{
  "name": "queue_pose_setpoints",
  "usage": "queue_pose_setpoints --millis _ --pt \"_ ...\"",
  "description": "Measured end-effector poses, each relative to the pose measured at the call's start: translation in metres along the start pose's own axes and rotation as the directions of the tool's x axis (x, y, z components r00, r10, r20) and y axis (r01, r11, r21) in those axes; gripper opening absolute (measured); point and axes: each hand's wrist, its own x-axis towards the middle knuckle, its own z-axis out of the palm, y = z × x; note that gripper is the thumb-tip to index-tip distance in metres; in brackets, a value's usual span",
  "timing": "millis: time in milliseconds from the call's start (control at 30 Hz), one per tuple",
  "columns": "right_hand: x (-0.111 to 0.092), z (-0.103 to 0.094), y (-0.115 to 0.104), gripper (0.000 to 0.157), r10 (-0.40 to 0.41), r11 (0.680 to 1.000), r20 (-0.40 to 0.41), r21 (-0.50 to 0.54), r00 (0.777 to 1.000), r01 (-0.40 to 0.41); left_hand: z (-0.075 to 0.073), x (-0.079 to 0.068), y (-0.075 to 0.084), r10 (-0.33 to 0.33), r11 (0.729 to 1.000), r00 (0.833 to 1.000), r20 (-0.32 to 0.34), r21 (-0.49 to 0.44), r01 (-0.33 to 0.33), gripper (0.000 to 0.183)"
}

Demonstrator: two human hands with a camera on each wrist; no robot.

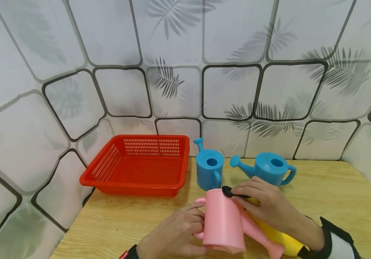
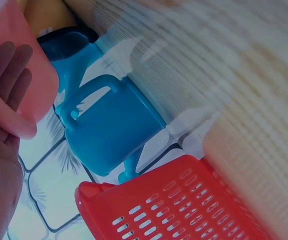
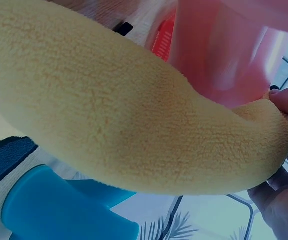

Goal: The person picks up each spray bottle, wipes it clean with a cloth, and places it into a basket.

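Observation:
My left hand (image 1: 180, 228) grips the handle of a pink watering can (image 1: 222, 219), its fingers through the loop and against the wall. The can is tipped, with its spout slanting towards the near right. My right hand (image 1: 271, 203) pinches one end of a curved, fuzzy yellow plush shaped like a banana (image 3: 134, 115), which lies along the can. A black spoon-shaped piece (image 1: 227, 191) pokes out from the right fingers against the can's upper edge; whether it belongs to the plush I cannot tell. The plush's other end runs under my right forearm.
Two blue watering cans stand behind my hands: one (image 1: 209, 172) beside the basket, the other (image 1: 268, 167) farther right. A red perforated basket (image 1: 133, 190) sits at the back left of the wooden table (image 1: 107, 223). A patterned curtain (image 1: 179, 93) hangs behind.

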Motion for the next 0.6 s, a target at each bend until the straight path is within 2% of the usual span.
queue_pose_setpoints --millis 200,367,467,600 --pt "-0.001 -0.001 -0.003 0.019 -0.001 0.998 0.013 0.060 1.000 0.000 -0.001 0.000 -0.001 -0.004 1.000 1.000 0.005 0.005 0.004 0.028" --pt "-0.001 -0.001 -0.011 0.022 -0.042 0.990 0.026 0.134 0.999 0.038 -0.001 0.000 -0.007 -0.001 1.000 1.000 -0.008 -0.012 0.001 0.025" --pt "-0.002 -0.002 -0.017 0.023 -0.078 0.982 0.056 0.179 0.995 0.067 0.000 0.001 -0.012 0.001 1.000 0.999 -0.038 -0.029 -0.003 0.023" --pt "-0.004 -0.006 -0.023 0.023 -0.111 0.970 0.139 0.230 0.984 0.077 0.003 0.003 -0.021 0.026 0.999 0.994 -0.107 -0.026 -0.029 0.019"
